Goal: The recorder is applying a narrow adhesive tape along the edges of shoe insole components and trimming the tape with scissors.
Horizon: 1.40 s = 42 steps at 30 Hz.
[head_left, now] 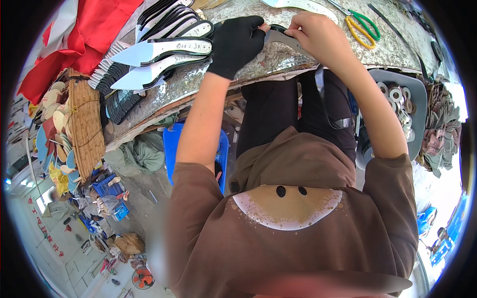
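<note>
My left hand, in a black glove with bare fingertips, is closed on one end of a greyish shoe insole at the table's near edge. My right hand is bare and pinches the black edging strip against the insole's rim. Its fingers cover part of the insole. A dark, glossy band hangs below the table edge down to my lap. Left of my gloved hand lies a pile of white insoles with black edging, heels toward me and overlapping.
Green-and-yellow-handled scissors lie at the right, near another white insole and a long black strip. Red cloth and a woven basket are left. A grey bin with tape rolls stands right; a blue stool stands below.
</note>
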Available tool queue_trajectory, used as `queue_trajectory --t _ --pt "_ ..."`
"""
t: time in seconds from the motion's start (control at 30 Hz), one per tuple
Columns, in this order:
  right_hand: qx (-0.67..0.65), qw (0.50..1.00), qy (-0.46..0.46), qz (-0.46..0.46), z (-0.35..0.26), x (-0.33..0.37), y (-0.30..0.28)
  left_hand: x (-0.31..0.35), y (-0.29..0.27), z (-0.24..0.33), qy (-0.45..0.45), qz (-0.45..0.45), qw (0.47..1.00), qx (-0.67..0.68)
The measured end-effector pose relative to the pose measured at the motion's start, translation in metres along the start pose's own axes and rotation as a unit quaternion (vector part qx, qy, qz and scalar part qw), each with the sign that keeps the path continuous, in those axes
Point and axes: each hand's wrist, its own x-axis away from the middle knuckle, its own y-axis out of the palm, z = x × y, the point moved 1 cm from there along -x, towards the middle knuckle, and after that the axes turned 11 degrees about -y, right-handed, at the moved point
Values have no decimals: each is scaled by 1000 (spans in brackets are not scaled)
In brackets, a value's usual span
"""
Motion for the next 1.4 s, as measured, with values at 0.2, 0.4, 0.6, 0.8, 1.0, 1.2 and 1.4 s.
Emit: queue_trajectory --t 0.2,0.4,0.6,0.8,1.0,1.2,1.4 --pt "235 968 -33 -79 -16 -4 0 -43 9 3 87 -129 988 -14" --pt "234 965 -44 -108 -9 19 -13 -39 25 -6 106 -76 991 -8" --pt "257 957 -66 -119 -4 26 -24 -24 32 31 210 -128 967 -70" --pt "209 968 -97 -103 16 52 -42 -28 33 31 162 -159 972 -66" --pt "138 982 -111 -62 37 70 -48 -35 38 61 236 -208 928 -199" --pt "46 996 11 -78 58 85 -56 -28 52 87 275 -304 877 -251" --pt "-321 944 73 -31 1 95 -87 33 -24 106 190 -327 924 -50"
